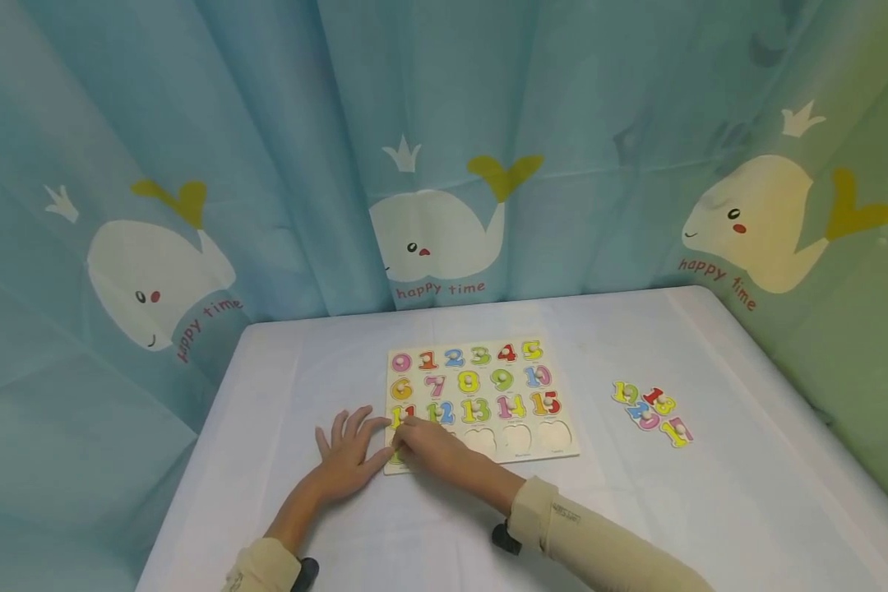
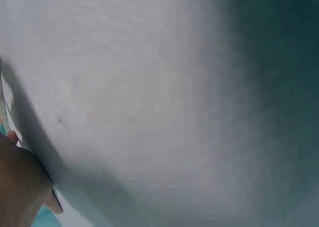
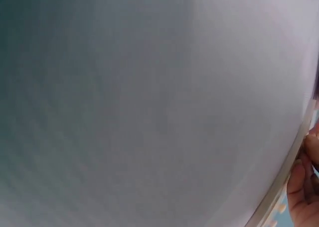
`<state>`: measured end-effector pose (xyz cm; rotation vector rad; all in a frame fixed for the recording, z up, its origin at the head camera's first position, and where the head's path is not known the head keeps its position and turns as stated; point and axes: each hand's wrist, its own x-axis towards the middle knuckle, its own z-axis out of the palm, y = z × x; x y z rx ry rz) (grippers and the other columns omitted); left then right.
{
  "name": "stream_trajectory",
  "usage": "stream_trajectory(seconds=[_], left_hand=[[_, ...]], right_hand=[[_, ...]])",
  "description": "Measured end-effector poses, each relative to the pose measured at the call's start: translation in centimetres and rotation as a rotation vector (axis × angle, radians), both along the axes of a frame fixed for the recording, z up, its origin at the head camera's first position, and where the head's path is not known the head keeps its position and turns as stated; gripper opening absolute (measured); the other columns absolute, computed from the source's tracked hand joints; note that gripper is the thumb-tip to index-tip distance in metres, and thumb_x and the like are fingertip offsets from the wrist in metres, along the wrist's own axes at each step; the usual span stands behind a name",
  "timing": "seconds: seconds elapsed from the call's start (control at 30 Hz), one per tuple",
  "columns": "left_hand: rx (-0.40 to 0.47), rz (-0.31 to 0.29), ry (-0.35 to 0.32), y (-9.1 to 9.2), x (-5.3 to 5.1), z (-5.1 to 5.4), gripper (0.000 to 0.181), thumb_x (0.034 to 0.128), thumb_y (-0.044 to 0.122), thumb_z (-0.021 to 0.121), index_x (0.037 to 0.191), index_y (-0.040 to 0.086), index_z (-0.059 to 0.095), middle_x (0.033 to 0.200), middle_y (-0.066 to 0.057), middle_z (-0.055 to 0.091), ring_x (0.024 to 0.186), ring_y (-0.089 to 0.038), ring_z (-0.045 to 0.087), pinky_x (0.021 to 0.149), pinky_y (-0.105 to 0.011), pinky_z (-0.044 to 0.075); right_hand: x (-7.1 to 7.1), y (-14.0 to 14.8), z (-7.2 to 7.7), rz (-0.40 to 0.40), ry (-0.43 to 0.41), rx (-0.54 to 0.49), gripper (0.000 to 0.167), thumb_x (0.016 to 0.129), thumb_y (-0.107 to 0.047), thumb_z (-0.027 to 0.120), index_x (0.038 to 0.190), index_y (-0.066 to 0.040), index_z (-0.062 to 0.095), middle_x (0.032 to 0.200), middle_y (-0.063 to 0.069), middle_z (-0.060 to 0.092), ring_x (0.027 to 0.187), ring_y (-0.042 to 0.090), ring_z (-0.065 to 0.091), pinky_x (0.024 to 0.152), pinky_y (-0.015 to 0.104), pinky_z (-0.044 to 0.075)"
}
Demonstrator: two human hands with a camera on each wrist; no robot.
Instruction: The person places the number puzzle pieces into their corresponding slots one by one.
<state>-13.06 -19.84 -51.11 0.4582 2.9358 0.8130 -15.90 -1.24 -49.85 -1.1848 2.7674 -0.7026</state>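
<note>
A wooden number puzzle board point(image 1: 418, 385) lies on the table, with knobbed number pieces in its upper three rows. Over the lower left corner, my right hand point(image 1: 435, 448) has its fingers curled down and pinches a yellow-green puzzle piece point(image 1: 397, 457), mostly hidden under the fingers. My left hand point(image 1: 349, 460) is spread, with thumb and index fingertip at the board's left edge. In the left wrist view, part of the left hand point(image 2: 22, 182) shows at the lower left. The right wrist view catches fingers of the right hand point(image 3: 304, 187) by the board's edge point(image 3: 274, 194).
Several loose number pieces, among them a blue-and-pink 20 point(image 1: 644, 416), lie in a cluster right of the board. Bare recesses point(image 1: 518, 440) show in its bottom row. A white cloth covers the table point(image 1: 303, 362); a blue curtain with whales point(image 1: 444, 234) hangs behind.
</note>
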Motion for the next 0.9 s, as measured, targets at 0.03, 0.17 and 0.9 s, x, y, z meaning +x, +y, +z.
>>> stream_trajectory(seconds=[0.03, 0.17, 0.9], left_hand=[[-0.007, 0.003, -0.009, 0.0, 0.0, 0.0, 0.046, 0.0912, 0.038, 0.057, 0.13, 0.016, 0.048, 0.144, -0.018, 0.027, 0.132, -0.048, 0.009, 0.092, -0.075, -0.009], [-0.024, 0.005, -0.019, 0.0, 0.0, 0.0, 0.05, 0.0885, 0.039, 0.061, 0.131, 0.016, 0.047, 0.145, -0.018, 0.027, 0.132, -0.048, 0.009, 0.092, -0.076, -0.008], [-0.068, 0.005, -0.034, 0.0, -0.2, -0.5, 0.056, 0.0883, 0.045, 0.059, 0.136, 0.02, 0.042, 0.147, -0.016, 0.022, 0.134, -0.045, 0.005, 0.093, -0.074, -0.009]], right_hand=[[0.1, 0.1, 0.0, -0.006, -0.01, 0.007, 0.013, 0.086, -0.002, 0.065, 0.097, -0.007, 0.067, 0.091, -0.002, 0.06, 0.083, 0.005, 0.055, 0.074, 0.01, 0.043], [0.5, 1.4, 0.3, -0.018, -0.051, 0.037, 0.018, 0.086, -0.003, 0.065, 0.103, -0.008, 0.065, 0.095, -0.002, 0.058, 0.083, 0.006, 0.054, 0.073, 0.012, 0.044], [0.2, 28.6, 3.7, -0.576, -0.125, 0.092, 0.01, 0.08, 0.004, 0.065, 0.088, 0.008, 0.06, 0.083, 0.015, 0.054, 0.076, 0.029, 0.055, 0.066, 0.043, 0.049]])
